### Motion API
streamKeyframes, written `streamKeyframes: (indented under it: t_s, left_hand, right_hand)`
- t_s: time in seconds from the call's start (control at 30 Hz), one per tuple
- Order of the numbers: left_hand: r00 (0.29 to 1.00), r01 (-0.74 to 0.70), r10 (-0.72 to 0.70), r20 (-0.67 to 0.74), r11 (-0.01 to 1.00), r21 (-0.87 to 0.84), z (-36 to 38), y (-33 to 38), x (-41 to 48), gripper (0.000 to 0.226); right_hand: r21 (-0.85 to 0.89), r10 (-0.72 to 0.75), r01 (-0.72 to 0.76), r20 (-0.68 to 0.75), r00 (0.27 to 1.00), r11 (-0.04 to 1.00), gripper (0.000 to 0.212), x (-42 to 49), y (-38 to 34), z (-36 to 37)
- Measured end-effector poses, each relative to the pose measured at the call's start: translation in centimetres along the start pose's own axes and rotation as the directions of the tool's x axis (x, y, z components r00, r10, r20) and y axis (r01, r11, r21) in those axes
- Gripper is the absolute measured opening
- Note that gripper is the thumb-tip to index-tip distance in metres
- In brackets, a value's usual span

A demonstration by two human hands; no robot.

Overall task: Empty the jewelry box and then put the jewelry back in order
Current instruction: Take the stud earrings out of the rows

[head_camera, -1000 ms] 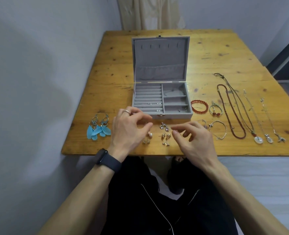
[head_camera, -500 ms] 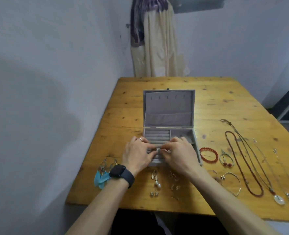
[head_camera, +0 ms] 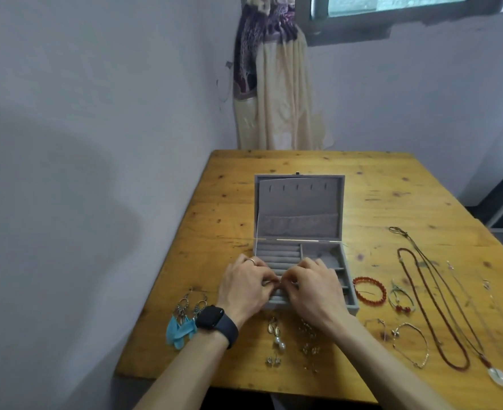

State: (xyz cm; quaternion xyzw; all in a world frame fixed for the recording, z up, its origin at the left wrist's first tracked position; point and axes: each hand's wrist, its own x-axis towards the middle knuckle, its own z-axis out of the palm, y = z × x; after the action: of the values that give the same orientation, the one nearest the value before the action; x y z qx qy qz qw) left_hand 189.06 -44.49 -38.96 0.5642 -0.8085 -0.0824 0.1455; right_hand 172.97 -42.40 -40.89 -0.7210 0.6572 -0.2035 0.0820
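The grey jewelry box [head_camera: 299, 202] stands open in the middle of the wooden table [head_camera: 392, 196], its lid upright. My left hand [head_camera: 244, 287] and my right hand [head_camera: 315, 291] meet over the ring rolls at the box's front left. Their curled fingertips pinch a small earring between them, which the fingers mostly hide. Blue feather earrings [head_camera: 182, 324] lie to the left of the box. Pearl drop earrings [head_camera: 277, 335] and several small earrings [head_camera: 309, 347] lie in front of it, below my wrists.
To the right of the box lie a red bead bracelet [head_camera: 370, 291], a small charm bracelet [head_camera: 401, 300], a thin silver bracelet [head_camera: 410, 341] and several long necklaces [head_camera: 433, 306]. A wall runs along the table's left side. A tied curtain [head_camera: 274, 84] hangs behind it.
Both hands rose from the earrings in front of the box to its ring rolls, carrying a small earring. The camera tilted up, so more wall and the window show.
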Motion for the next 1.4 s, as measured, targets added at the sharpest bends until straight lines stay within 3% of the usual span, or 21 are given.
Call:
streamKeyframes:
  t_s: [0.2, 0.4, 0.57, 0.67, 0.8, 1.03, 1.4]
  left_hand:
    - [0.999, 0.032, -0.032, 0.002, 0.999, 0.004, 0.4, -0.1, 0.1, 0.028]
    - [0.998, 0.06, -0.061, -0.021, 0.996, -0.067, 0.5, 0.7, 0.3, 0.017]
    - [0.986, -0.064, 0.031, -0.163, 0.977, -0.203, 0.9, 3.2, -2.2, 0.012]
    - [0.972, -0.169, 0.139, -0.191, 0.974, -0.151, 1.7, 5.0, -4.1, 0.014]
    - [0.983, -0.179, 0.171, -0.07, 0.975, -0.134, 2.3, 7.0, -5.6, 0.02]
    - [0.989, -0.127, 0.129, 0.079, 0.991, -0.033, 2.8, 8.4, -4.9, 0.026]
    - [0.986, -0.128, 0.128, 0.109, 0.992, -0.004, 2.9, 8.7, -4.2, 0.026]
  right_hand:
    - [0.24, 0.055, -0.019, -0.148, 0.987, 0.971, 0.01, -1.8, 1.1, -0.9]
    - [0.423, 0.148, -0.055, -0.192, 0.97, 0.905, 0.004, -6.9, 2.9, -3.0]
    - [0.365, 0.175, -0.109, -0.153, 0.973, 0.925, 0.007, -10.7, 5.5, -2.8]
    - [0.334, 0.178, -0.126, -0.13, 0.975, 0.934, 0.007, -11.7, 6.5, -2.3]
    - [0.275, 0.191, -0.159, -0.094, 0.977, 0.948, 0.007, -12.3, 7.2, -1.4]
    - [0.126, 0.191, -0.168, -0.203, 0.96, 0.978, 0.008, -11.4, 7.2, -0.1]
    - [0.118, 0.182, -0.16, -0.197, 0.963, 0.98, 0.011, -11.4, 7.6, 0.4]
